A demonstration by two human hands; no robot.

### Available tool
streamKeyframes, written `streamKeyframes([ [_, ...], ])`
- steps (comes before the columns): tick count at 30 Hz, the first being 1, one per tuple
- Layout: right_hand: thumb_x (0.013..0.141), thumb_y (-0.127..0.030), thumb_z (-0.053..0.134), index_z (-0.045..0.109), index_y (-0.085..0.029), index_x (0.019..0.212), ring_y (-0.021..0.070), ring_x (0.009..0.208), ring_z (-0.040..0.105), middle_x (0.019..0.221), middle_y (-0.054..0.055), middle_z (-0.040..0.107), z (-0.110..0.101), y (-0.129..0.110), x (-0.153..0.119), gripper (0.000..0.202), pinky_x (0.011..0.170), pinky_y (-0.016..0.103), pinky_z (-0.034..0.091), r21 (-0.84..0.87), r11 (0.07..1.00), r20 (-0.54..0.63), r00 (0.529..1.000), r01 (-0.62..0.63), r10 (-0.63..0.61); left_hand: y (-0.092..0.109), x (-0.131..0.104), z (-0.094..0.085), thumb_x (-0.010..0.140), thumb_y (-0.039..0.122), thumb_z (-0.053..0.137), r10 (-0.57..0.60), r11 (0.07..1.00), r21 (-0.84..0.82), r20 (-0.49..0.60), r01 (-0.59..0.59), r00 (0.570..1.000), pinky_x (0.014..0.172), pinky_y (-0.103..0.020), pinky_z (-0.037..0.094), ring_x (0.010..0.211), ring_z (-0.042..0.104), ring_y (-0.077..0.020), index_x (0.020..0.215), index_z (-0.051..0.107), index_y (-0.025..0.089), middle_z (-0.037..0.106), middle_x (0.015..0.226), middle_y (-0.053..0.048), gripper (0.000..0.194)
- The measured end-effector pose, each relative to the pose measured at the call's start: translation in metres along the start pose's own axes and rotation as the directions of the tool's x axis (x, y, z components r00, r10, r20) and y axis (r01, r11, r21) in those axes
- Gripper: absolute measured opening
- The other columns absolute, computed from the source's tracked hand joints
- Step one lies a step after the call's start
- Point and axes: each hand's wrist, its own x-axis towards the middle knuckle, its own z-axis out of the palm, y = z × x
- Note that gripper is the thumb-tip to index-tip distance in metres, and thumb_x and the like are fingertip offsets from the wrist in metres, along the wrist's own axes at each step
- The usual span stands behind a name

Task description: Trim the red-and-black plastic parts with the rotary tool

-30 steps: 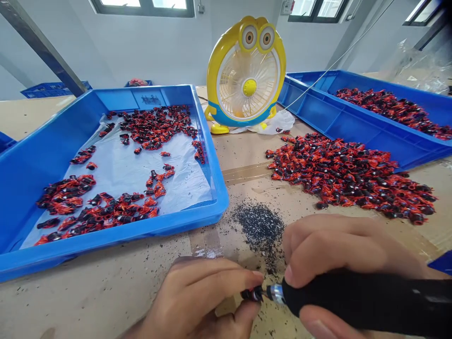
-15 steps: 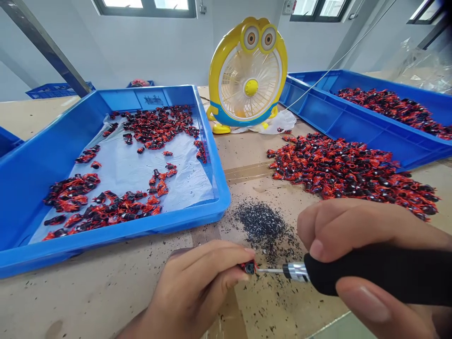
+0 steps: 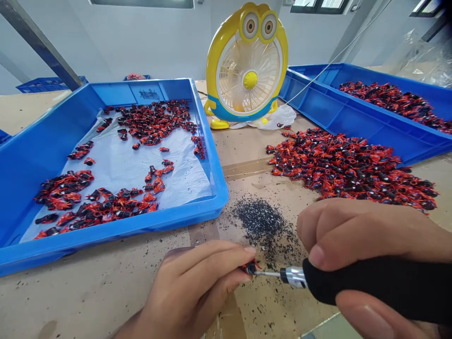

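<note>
Between thumb and fingertips, my left hand (image 3: 197, 282) pinches a small red and black part (image 3: 250, 267), mostly hidden by the fingers. My right hand (image 3: 374, 235) is wrapped round a black-handled power tool (image 3: 374, 287) with a silver collar. Its thin metal bit (image 3: 268, 273) points left, and the tip meets the dark end of the part. Just beyond the hands, a heap of black shavings (image 3: 263, 219) lies on the table. A large pile of similar red and black parts (image 3: 353, 169) is spread behind my right hand.
At left stands a blue tray (image 3: 215, 207) lined with white sheet, holding scattered red and black parts. A yellow fan (image 3: 250, 80) stands at the back centre. Another blue tray (image 3: 353, 113) with more parts is at the right. A thin cord (image 3: 339, 54) slants down behind.
The tool's bit has shifted slightly, from the part's right edge onto its dark end. The part has tilted a little in my left fingers. The view has tipped slightly downward.
</note>
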Motion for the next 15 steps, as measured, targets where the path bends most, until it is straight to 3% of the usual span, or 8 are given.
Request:
streamKeyframes([
  [3, 0.098, -0.036, 0.072, 0.069, -0.023, 0.096, 0.0143, 0.055, 0.062, 0.065, -0.002, 0.062, -0.003, 0.001, -0.007, 0.014, 0.052, 0.031, 0.053, -0.069, 0.997, 0.077, 0.997, 0.025, -0.019, 0.000, -0.001, -0.003, 0.109, 0.024, 0.064, -0.008, 1.000, 0.016, 0.029, 0.008, 1.000, 0.096, -0.007, 0.059, 0.100, 0.080, -0.0058, 0.126, 0.073, 0.016, 0.083, 0.111, -0.003, 0.021],
  [6, 0.087, -0.041, 0.085, 0.071, -0.025, 0.096, 0.0174, 0.061, 0.067, 0.069, 0.000, 0.066, -0.012, 0.003, -0.011, 0.023, 0.051, 0.030, 0.055, -0.157, 0.981, 0.183, 0.979, 0.114, -0.085, 0.000, -0.003, -0.005, 0.110, 0.024, 0.062, 0.000, 1.000, 0.027, 0.042, -0.001, 0.999, 0.096, -0.007, 0.059, 0.100, 0.080, -0.0053, 0.125, 0.072, 0.016, 0.083, 0.111, -0.002, 0.020],
  [8, 0.083, -0.048, 0.087, 0.071, -0.026, 0.093, 0.0192, 0.065, 0.069, 0.073, 0.001, 0.068, -0.016, 0.005, -0.013, 0.029, 0.051, 0.030, 0.056, -0.206, 0.966, 0.193, 0.974, 0.156, -0.116, 0.000, -0.003, -0.005, 0.110, 0.024, 0.062, -0.002, 1.000, 0.026, 0.054, 0.000, 0.999, 0.094, -0.007, 0.060, 0.099, 0.080, -0.0055, 0.125, 0.072, 0.015, 0.083, 0.110, -0.003, 0.020],
  [12, 0.083, -0.051, 0.086, 0.071, -0.026, 0.091, 0.0200, 0.068, 0.070, 0.076, 0.003, 0.069, -0.017, 0.007, -0.013, 0.031, 0.053, 0.031, 0.058, -0.252, 0.947, 0.222, 0.964, 0.199, -0.143, 0.001, -0.001, -0.005, 0.109, 0.023, 0.063, 0.000, 0.999, 0.032, 0.079, -0.003, 0.997, 0.092, -0.007, 0.060, 0.096, 0.080, -0.0055, 0.125, 0.072, 0.014, 0.083, 0.108, -0.003, 0.020],
  [15, 0.085, -0.045, 0.084, 0.069, -0.026, 0.092, 0.0184, 0.064, 0.068, 0.074, 0.001, 0.068, -0.015, 0.009, -0.006, 0.026, 0.052, 0.031, 0.057, -0.234, 0.948, 0.249, 0.956, 0.214, -0.154, 0.002, -0.001, -0.003, 0.110, 0.024, 0.062, 0.026, 0.998, 0.047, 0.072, -0.029, 0.997, 0.095, -0.005, 0.058, 0.099, 0.080, -0.0044, 0.123, 0.071, 0.014, 0.083, 0.109, -0.002, 0.019],
])
